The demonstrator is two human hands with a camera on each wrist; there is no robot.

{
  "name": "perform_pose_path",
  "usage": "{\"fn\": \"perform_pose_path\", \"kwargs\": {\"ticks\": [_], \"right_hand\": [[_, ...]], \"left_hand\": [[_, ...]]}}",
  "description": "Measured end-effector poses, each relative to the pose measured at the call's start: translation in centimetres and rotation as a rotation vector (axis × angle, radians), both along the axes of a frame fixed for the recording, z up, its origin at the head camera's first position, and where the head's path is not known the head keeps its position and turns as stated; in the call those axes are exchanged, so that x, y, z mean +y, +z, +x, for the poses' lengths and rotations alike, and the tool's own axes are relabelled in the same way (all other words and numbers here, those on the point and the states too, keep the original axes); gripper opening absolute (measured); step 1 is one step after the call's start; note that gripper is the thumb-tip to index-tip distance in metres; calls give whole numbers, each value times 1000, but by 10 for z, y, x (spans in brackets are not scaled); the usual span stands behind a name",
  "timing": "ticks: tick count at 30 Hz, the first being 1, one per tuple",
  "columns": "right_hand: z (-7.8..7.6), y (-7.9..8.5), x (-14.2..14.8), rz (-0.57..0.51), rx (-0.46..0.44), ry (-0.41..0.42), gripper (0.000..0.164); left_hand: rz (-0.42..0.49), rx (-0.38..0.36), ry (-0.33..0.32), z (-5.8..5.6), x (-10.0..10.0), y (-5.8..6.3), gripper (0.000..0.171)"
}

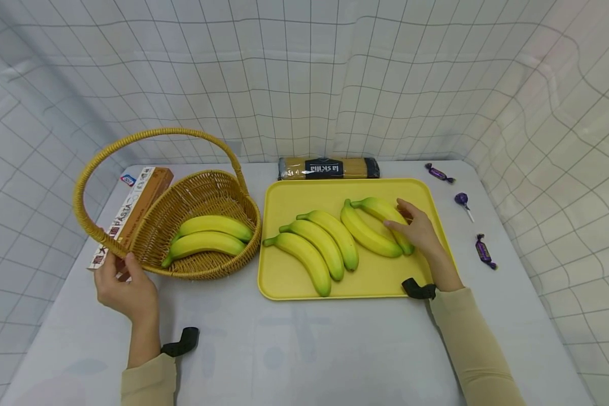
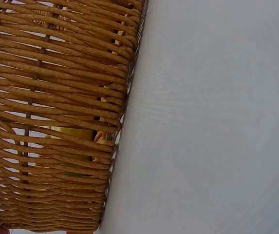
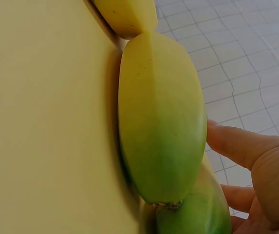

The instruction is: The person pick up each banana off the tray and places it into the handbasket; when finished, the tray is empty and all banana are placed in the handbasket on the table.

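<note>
My left hand (image 1: pixel 129 290) holds the wicker basket (image 1: pixel 248 256) where its tall arched handle (image 1: pixel 170 131) meets the rim, thumb on the near side. Two yellow bananas with green ends lie side by side in the basket; the upper one (image 1: pixel 215 225) rests against the lower one (image 1: pixel 203 245). My right hand (image 1: pixel 421 228) is over the rightmost banana (image 1: pixel 378 207) on the yellow tray (image 1: pixel 309 192), thumb and fingers spread about its upper side. Beside it lies another banana (image 1: pixel 365 234). In the right wrist view, the thumb (image 3: pixel 236 141) appears level with the bananas' tops.
Three more bananas (image 1: pixel 314 248) lie at the tray's left. A pasta packet (image 1: pixel 330 168) stands behind the tray, and a pasta box (image 1: pixel 132 211) lies beyond the basket's left side. Two wrapped candies (image 1: pixel 438 172) and a purple lollipop (image 1: pixel 462 199) lie right of the tray.
</note>
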State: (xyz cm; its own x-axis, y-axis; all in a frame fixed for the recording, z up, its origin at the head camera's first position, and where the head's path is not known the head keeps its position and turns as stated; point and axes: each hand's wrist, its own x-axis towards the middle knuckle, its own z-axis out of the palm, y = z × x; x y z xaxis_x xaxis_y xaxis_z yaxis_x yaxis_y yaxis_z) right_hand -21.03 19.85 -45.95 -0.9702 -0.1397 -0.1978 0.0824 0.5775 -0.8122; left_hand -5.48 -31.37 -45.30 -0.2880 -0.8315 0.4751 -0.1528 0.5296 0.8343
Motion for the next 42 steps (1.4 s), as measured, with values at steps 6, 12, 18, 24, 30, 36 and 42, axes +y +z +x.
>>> {"fn": "perform_pose_path", "kwargs": {"ticks": [6, 12, 18, 24, 30, 36, 42], "right_hand": [[-1, -2, 0, 0, 3, 12, 80], [-1, -4, 0, -8, 8, 20, 77], [-1, -3, 0, 9, 11, 35, 74], [-1, -3, 0, 38, 16, 50, 71], [-2, -5, 1, 57, 23, 49, 67], [-1, -6, 1, 50, 33, 32, 66], [-2, -10, 2, 27, 53, -18, 63]], "left_hand": [[-1, -5, 1, 0, 0, 1, 27], [3, 2, 2, -1, 0, 0, 26], [-23, 5, -22, 2, 0, 1, 27], [4, -6, 8, 0, 1, 1, 27], [-1, -6, 6, 0, 1, 1, 27], [-33, 9, -33, 2, 0, 0, 28], [-48, 16, -48, 3, -2, -1, 30]]}}
